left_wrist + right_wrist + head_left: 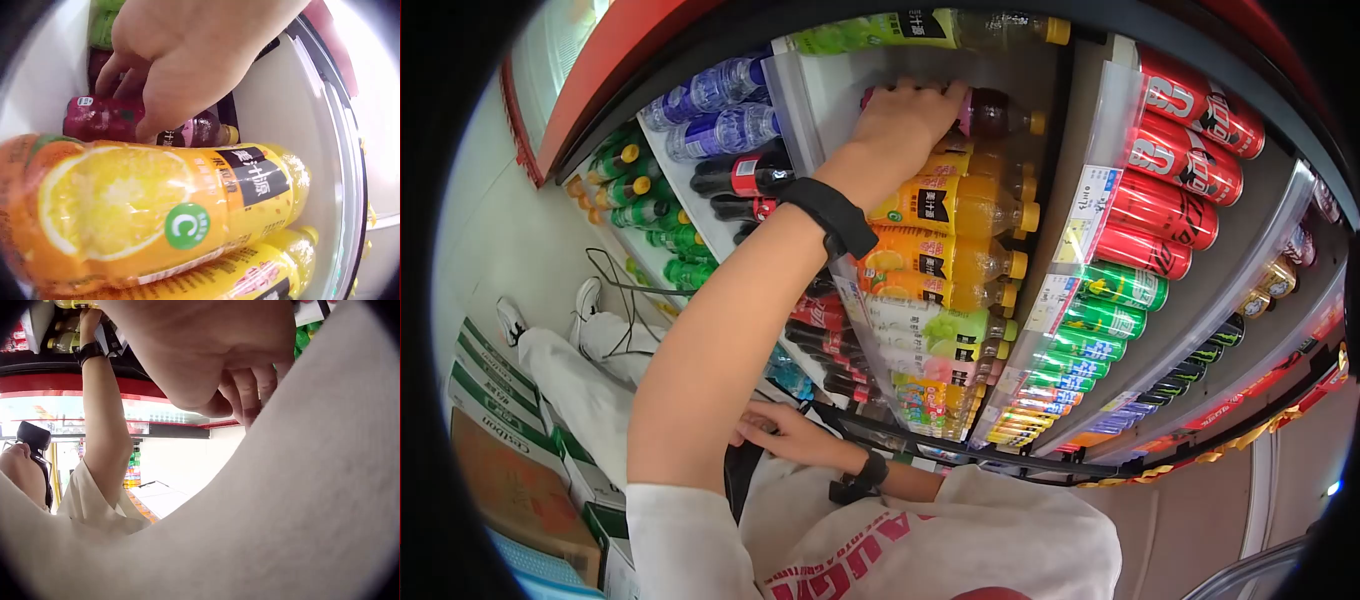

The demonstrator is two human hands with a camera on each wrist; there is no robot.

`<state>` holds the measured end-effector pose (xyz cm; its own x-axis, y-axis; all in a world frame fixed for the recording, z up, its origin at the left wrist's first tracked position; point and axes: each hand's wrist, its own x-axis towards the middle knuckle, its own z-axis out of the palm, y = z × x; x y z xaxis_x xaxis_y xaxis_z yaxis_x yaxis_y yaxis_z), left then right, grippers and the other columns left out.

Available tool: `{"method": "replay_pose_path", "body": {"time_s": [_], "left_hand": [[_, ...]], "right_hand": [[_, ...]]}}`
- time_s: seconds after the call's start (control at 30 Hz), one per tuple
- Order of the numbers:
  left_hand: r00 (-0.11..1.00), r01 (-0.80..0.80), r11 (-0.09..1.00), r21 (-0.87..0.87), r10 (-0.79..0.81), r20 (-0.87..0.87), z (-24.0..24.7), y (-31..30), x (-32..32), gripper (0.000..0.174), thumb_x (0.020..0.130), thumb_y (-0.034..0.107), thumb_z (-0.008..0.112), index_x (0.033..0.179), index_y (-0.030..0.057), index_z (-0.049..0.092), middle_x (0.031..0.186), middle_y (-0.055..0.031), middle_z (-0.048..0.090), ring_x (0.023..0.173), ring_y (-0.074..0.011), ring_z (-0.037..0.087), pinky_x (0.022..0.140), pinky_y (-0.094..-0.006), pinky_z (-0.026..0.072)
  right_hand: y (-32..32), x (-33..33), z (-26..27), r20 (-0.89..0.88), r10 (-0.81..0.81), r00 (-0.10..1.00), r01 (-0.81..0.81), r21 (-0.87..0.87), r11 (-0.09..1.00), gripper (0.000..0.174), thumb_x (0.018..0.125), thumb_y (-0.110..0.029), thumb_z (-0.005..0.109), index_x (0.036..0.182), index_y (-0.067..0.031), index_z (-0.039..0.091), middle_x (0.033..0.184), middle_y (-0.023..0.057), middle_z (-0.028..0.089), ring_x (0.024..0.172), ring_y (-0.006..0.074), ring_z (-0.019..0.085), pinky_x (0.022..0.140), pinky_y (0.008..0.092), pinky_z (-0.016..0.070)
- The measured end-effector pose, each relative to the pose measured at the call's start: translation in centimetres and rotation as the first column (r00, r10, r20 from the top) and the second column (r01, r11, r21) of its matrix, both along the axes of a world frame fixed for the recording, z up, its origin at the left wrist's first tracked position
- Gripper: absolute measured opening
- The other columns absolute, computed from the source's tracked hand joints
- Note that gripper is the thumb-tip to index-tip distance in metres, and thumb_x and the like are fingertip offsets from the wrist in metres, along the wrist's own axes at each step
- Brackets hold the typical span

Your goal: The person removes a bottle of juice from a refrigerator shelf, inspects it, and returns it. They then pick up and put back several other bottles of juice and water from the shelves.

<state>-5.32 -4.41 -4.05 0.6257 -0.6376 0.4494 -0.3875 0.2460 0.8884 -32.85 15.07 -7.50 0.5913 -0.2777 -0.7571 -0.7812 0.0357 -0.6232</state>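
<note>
In the head view, my left hand (908, 120) reaches into the shelf and grips a dark purple drink bottle (992, 112) lying on its side. The left wrist view has the hand (181, 59) with thumb and fingers curled round the purple-pink bottle (100, 120); the palm side is hidden. Right beside it lies an orange juice bottle (125, 203) with a yellow label end. My right hand (795, 435) hangs near the waist, holding nothing visible. In the right wrist view its fingers (245, 390) are loosely bent over the light clothing.
Orange juice bottles (940, 205) fill the row beside the purple one, and a green-labelled bottle (880, 32) lies on its other side. A clear price strip (1090, 205) edges the neighbouring shelf of red cans (1165, 210). Water bottles (725, 130) lie across another strip. Cardboard boxes (510, 470) stand on the floor.
</note>
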Motion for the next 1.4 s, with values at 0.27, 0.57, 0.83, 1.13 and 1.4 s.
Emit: {"method": "replay_pose_path", "body": {"time_s": [0.27, 0.57, 0.83, 1.13, 1.4], "left_hand": [[1.0, 0.013, 0.996, -0.088, -0.013, 0.002, -1.0, -1.5, -0.5, 0.051, 0.086, 0.0, 0.064, 0.135, 0.006, 0.047, 0.125, -0.0183, 0.064, 0.119, -0.0417, 0.06, 0.097, -0.0482, 0.0512], [0.977, 0.213, 0.97, -0.117, -0.211, 0.027, -2.2, -4.8, 1.5, 0.051, 0.092, 0.008, 0.067, 0.139, 0.0059, 0.048, 0.125, -0.0236, 0.064, 0.113, -0.0454, 0.061, 0.093, -0.0488, 0.0528], [0.946, 0.323, 0.924, -0.205, -0.32, 0.048, -2.6, -5.5, 2.0, 0.056, 0.097, 0.015, 0.067, 0.147, 0.008, 0.043, 0.129, -0.0248, 0.062, 0.114, -0.045, 0.061, 0.096, -0.047, 0.0521], [0.876, 0.482, 0.875, -0.033, -0.483, -0.005, -2.8, -6.8, 3.5, 0.063, 0.091, 0.027, 0.076, 0.142, 0.0082, 0.045, 0.123, -0.0222, 0.067, 0.115, -0.0422, 0.064, 0.096, -0.0462, 0.052], [0.856, 0.517, 0.855, 0.047, -0.516, -0.018, -2.3, -5.9, 3.4, 0.073, 0.083, 0.032, 0.081, 0.142, 0.006, 0.047, 0.123, -0.0255, 0.067, 0.114, -0.0395, 0.066, 0.101, -0.0426, 0.0522]], "right_hand": [[0.8, -1.6, -0.8, -0.026, -0.202, 0.979, 0.203, 0.152, 0.967, 0.024, 0.11, -0.018, 0.05, 0.123, 0.0001, 0.059, 0.104, 0.0054, 0.067, 0.1, 0.0124, 0.065, 0.092, 0.0284, 0.051], [1.4, -1.1, -0.9, 0.013, -0.242, 0.97, 0.235, 0.196, 0.952, 0.025, 0.11, -0.018, 0.05, 0.125, -0.0007, 0.06, 0.104, 0.0062, 0.068, 0.102, 0.0127, 0.065, 0.093, 0.0284, 0.0508], [1.4, 0.3, -0.6, 0.072, -0.302, 0.951, 0.279, 0.228, 0.933, 0.023, 0.109, -0.019, 0.054, 0.122, -0.0012, 0.06, 0.103, 0.0051, 0.067, 0.101, 0.013, 0.066, 0.094, 0.0285, 0.0518], [-0.5, 3.0, 2.8, 0.263, -0.319, 0.911, 0.281, 0.172, 0.944, 0.025, 0.109, -0.019, 0.053, 0.123, -0.0007, 0.061, 0.104, 0.0082, 0.069, 0.102, 0.0152, 0.067, 0.093, 0.0293, 0.0523], [-1.7, 4.9, 6.5, 0.405, -0.298, 0.864, 0.303, 0.055, 0.951, 0.024, 0.108, -0.018, 0.054, 0.12, 0.0012, 0.062, 0.102, 0.009, 0.071, 0.098, 0.0155, 0.067, 0.091, 0.0301, 0.0527]]}}
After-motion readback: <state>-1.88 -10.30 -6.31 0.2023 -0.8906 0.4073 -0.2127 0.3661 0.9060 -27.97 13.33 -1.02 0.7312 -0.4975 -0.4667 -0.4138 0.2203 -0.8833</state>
